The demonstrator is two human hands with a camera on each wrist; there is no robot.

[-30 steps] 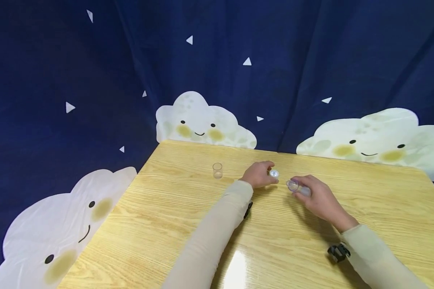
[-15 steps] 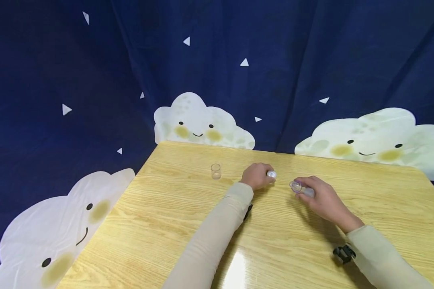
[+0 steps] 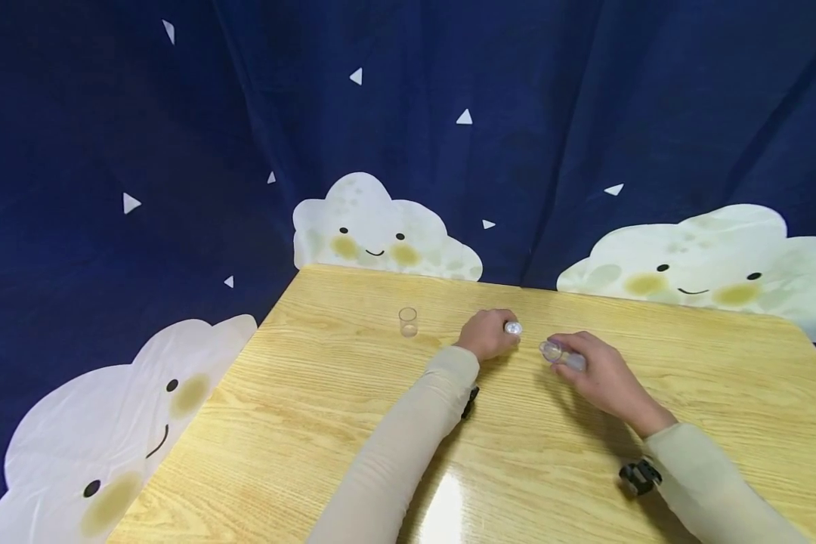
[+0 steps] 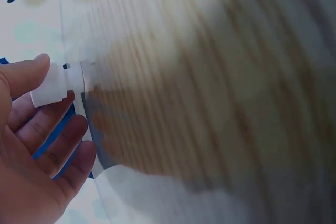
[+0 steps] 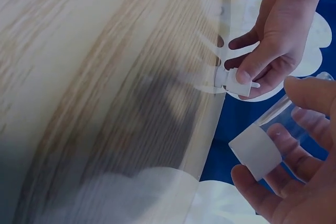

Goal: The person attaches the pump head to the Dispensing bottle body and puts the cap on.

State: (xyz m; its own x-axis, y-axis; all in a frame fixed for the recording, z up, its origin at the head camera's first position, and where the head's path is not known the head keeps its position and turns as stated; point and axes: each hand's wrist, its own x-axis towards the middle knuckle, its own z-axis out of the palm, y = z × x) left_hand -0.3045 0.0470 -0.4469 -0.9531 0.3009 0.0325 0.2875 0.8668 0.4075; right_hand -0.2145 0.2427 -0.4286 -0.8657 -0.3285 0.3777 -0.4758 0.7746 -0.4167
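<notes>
Near the far edge of the surface (image 3: 299, 378), the left grip (image 3: 487, 333) has its fingers around the small white piece (image 3: 513, 328)!
They've drawn in tighter over the last second, likely a firmer hold, while the right grip (image 3: 605, 378), barely shifted, pinches the tilted clear tube (image 5: 257, 151) near it. Look at those materials: smooth opaque white, a wide block narrowing to a stem; then see-through walls, round, white at one end. Toward the far left corner, a clear cup (image 3: 408, 323) stands upright on glossy, streaky wood grain. Whether the white piece touches down, can't tell.
</notes>
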